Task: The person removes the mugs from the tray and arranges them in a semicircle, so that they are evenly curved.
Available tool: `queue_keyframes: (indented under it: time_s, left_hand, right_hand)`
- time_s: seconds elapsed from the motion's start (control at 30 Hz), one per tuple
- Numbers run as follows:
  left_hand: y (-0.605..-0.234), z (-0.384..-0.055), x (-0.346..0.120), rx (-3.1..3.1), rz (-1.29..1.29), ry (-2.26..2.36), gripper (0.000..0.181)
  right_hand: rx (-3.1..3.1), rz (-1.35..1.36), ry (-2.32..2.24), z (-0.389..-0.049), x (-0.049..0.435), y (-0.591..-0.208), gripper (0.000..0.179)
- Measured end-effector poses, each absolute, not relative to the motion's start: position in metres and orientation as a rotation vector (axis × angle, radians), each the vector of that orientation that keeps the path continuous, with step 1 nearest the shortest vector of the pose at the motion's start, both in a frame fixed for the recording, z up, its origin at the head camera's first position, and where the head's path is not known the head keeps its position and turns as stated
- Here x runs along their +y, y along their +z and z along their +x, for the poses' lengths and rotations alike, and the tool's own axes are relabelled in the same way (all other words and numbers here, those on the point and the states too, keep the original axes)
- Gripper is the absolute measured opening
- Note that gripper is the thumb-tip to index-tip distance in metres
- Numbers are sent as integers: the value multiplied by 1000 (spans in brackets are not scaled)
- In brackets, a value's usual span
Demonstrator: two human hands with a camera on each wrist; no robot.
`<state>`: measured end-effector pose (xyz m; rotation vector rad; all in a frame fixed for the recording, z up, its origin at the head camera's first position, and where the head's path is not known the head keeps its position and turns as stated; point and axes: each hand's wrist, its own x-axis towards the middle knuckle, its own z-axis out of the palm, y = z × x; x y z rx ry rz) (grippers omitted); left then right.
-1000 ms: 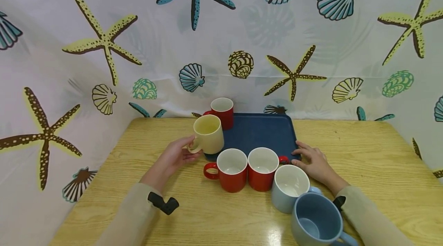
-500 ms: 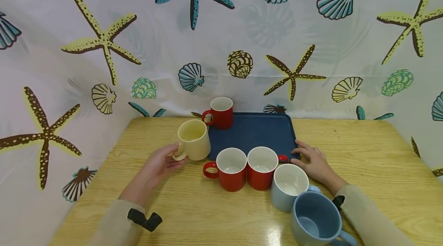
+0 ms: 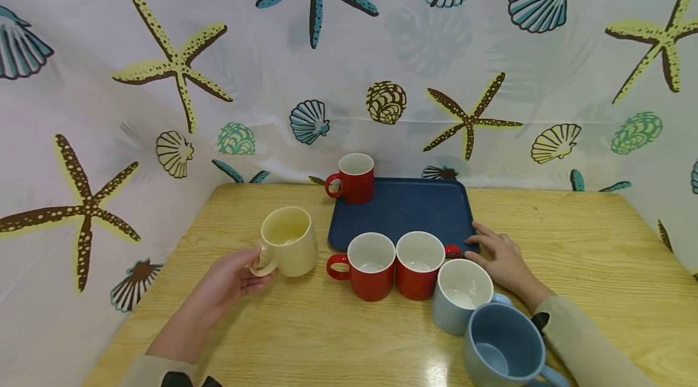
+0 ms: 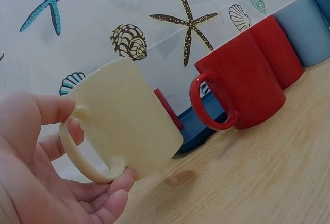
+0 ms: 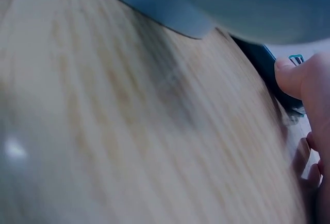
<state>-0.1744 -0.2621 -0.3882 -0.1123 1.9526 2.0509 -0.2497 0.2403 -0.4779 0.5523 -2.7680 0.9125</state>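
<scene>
A pale yellow mug (image 3: 289, 241) hangs just above the table, left of the blue tray, its shadow on the wood below. My left hand (image 3: 226, 281) grips it by the handle (image 4: 82, 157), thumb on top and fingers round the loop. A red mug (image 3: 357, 180) stands on the back left corner of the tray (image 3: 403, 211). My right hand (image 3: 501, 257) rests at the tray's front right corner, fingertips touching the rim. In the right wrist view its thumb (image 5: 291, 77) lies against the tray edge.
Before the tray stand two red mugs, one (image 3: 372, 272) with its handle left, the other (image 3: 417, 272) with its handle right. A pale blue mug (image 3: 452, 311) and a darker blue mug (image 3: 504, 344) continue the row beside my right forearm. A patterned cloth (image 3: 349, 72) hangs behind.
My left hand has carried the yellow mug from over the tray's left front to the left and toward me. The right hand has stayed at the tray corner.
</scene>
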Motion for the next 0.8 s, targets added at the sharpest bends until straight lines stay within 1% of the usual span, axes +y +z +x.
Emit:
queue_keyframes:
  time_s: [0.37, 0.8]
  left_hand:
    - [-385, -146, -272, 1933, -119, 2004, 30]
    - [-402, -122, -254, 1883, -4, 2015, 28]
  right_hand:
    - [-2780, 550, 923, -250, 242, -479, 36]
    - [-2792, 544, 901, -249, 241, -481, 36]
